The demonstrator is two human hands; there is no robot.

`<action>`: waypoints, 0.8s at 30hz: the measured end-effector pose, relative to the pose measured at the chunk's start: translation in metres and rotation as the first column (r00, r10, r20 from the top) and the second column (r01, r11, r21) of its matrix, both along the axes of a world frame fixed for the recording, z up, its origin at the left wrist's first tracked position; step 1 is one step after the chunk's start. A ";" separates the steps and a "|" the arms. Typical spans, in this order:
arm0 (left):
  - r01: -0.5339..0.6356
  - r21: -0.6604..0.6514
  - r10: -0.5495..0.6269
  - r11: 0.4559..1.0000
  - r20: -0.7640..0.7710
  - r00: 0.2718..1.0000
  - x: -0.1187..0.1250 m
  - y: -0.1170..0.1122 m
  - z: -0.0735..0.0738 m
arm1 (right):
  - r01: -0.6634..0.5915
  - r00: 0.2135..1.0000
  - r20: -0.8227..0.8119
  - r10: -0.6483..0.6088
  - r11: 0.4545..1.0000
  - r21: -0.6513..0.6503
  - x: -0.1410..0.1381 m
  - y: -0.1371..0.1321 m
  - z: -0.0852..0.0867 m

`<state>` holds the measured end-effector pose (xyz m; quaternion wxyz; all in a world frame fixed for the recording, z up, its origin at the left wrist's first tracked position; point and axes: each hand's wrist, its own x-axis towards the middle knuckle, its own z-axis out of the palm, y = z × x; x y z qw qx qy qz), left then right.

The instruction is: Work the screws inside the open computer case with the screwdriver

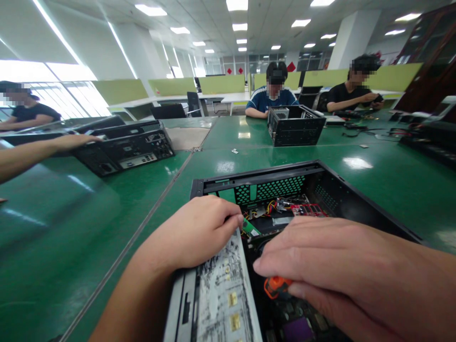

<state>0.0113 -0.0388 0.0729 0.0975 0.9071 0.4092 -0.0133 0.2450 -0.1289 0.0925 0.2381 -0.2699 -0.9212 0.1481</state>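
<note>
A black desktop computer case point(370, 213) lies open in front of me, with a perforated wall at its far side. My left hand point(203, 228) rests over the scuffed metal drive bay point(213, 294). Its thumb and forefinger are closed at the end of a green memory stick point(251, 228), which slants into the case. Above the case's interior, my right hand point(320, 266) is closed around an orange-and-black screwdriver handle point(276, 286); the tool's shaft is hidden. Deeper inside are a red circuit board point(309, 210) and coloured wires point(272, 206).
Across the green table point(228, 164), one person handles another open case point(297, 126). At left, a co-worker's hand touches a tilted case point(131, 147). Cables point(359, 130) lie by a third person at right. A small white piece point(234, 151) sits beyond my case.
</note>
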 end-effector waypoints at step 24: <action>0.023 -0.007 -0.022 1.000 0.026 0.999 -0.006 -0.002 -0.003 | 0.263 0.957 -0.124 -0.264 0.964 -0.022 -0.007 0.009 -0.012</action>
